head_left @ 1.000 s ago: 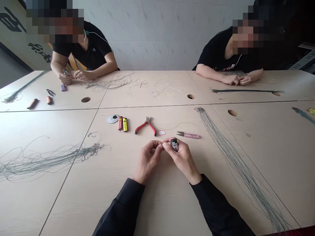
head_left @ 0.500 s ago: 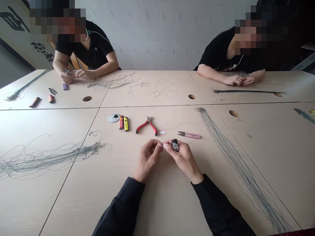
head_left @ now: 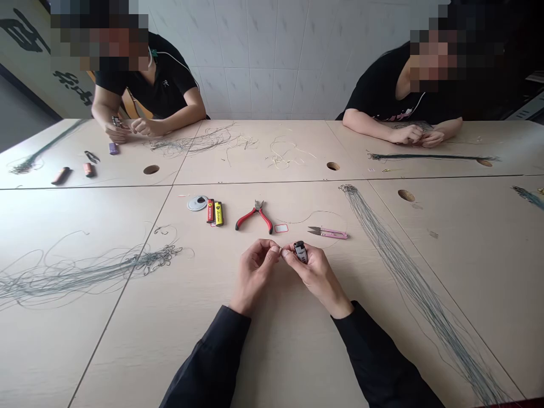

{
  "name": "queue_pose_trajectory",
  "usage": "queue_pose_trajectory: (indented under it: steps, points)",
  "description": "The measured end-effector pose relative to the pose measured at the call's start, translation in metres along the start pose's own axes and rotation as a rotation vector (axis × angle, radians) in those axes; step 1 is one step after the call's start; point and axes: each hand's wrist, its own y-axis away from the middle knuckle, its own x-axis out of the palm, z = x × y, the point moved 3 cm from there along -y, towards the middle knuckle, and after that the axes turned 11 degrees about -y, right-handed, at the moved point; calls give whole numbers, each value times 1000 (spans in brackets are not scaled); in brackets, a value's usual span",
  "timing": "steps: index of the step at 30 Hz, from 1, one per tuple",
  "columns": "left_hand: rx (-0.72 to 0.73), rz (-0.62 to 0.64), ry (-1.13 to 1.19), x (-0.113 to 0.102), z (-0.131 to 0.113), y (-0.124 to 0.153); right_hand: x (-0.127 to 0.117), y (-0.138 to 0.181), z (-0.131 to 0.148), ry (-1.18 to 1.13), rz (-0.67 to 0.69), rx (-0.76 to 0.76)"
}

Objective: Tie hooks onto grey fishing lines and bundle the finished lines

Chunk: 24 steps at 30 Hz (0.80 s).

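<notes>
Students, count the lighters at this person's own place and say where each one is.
3. A black lighter is held in the right hand; a red lighter and a yellow lighter lie side by side beyond the hands. The hands may hide another.

Large dark brush-style characters (head_left: 26, 35) are shown on the pale wall panel (head_left: 46, 73) at the upper left, but they are cut off by the frame and cannot be read with certainty. Printed lettering is carried by the red lighter (head_left: 209, 211) and the yellow lighter (head_left: 219, 213), and a dark emblem is seen on the yellow one, yet no word can be made out. White marks on the black lighter (head_left: 300, 252) in the right hand (head_left: 318, 275) are too small to be read, and no text can be made out on the red-edged tag (head_left: 281, 228).
</notes>
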Motion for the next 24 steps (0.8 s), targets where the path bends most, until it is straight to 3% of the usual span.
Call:
queue_pose_trajectory:
  steps: [12,14,17,19,21,24]
  points:
    - [22,-30,56,-4,3,-2,3,0,0,58,-23,-17]
    - [8,-72,103,-6,4,-3,5,2,1,88,64,11]
    - [-17,-104,228,-7,5,-4,10,9,7,147,385,123]
    - [-35,-97,303,-6,4,-4,8,14,12,138,529,203]
    - [-72,-80,341,-4,4,-3,0,12,14,51,485,227]
    - [-132,-60,372,0,2,-1,-15,4,10,-159,193,174]
